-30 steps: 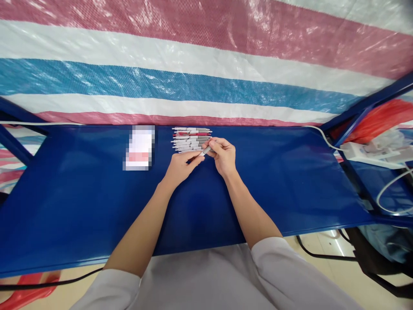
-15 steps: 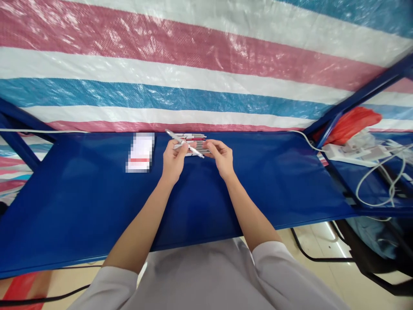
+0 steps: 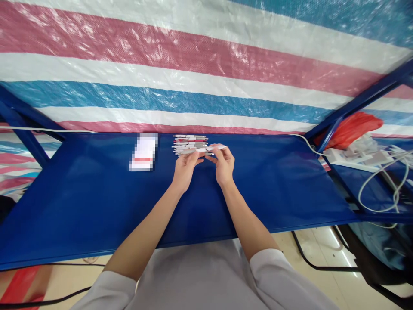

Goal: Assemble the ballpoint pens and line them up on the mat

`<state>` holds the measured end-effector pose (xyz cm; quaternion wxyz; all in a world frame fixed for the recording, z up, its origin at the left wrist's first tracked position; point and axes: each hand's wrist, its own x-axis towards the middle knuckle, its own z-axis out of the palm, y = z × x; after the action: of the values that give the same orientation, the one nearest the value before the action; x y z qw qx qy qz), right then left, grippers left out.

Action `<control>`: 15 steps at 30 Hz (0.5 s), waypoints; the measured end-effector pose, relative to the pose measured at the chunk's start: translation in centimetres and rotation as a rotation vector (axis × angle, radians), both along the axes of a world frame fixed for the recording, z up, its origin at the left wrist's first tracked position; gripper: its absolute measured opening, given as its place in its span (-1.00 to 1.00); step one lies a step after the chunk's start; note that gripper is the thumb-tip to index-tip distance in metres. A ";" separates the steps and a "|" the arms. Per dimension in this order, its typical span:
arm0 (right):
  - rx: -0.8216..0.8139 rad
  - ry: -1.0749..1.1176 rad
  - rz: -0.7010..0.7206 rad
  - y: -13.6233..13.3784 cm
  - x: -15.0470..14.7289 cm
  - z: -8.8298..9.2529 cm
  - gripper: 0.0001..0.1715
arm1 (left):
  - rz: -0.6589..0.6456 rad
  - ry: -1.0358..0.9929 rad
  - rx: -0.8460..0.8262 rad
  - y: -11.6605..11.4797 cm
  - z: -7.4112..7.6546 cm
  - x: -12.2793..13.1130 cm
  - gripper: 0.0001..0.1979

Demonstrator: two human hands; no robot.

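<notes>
A white pen lies roughly level between my two hands, just above the blue tabletop. My left hand pinches its left part between thumb and fingers. Closed on the right part is my right hand, fingertips covering some of the barrel. Whether the pen is in one piece or parted at the middle I cannot tell. Right behind the hands, several pens are lined up side by side, mostly white and grey with one red; the nearest ones are partly hidden by my fingers.
To the left lies a flat white item with a red band, blurred out. A striped plastic sheet hangs along the table's back edge. At the right are a red plastic bag, a white power strip and looped white cables.
The pen, slanted in my left hand before, is now nearly level, and my right hand has closed on its other end. Both hands have come slightly nearer, uncovering more of the lined-up pens.
</notes>
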<state>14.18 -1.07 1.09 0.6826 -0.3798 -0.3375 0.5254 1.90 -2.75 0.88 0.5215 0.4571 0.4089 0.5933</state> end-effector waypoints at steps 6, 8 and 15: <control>-0.024 0.272 -0.196 2.1 0.6 -0.4 -0.69 | -0.028 0.856 0.374 -0.4 -0.9 -2.6 -0.77; 0.016 0.373 -0.172 2.8 1.1 -0.7 -0.73 | -0.096 1.114 0.502 -0.4 -1.0 -3.4 -0.78; 0.122 0.690 0.027 3.0 2.6 -1.6 -0.62 | -0.249 1.370 0.683 -0.8 -1.9 -3.9 -0.64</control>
<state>16.81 1.91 -0.52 0.7707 -0.1338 -0.1226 0.6108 -2.00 -3.53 -1.06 0.0453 0.9000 0.3801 0.2083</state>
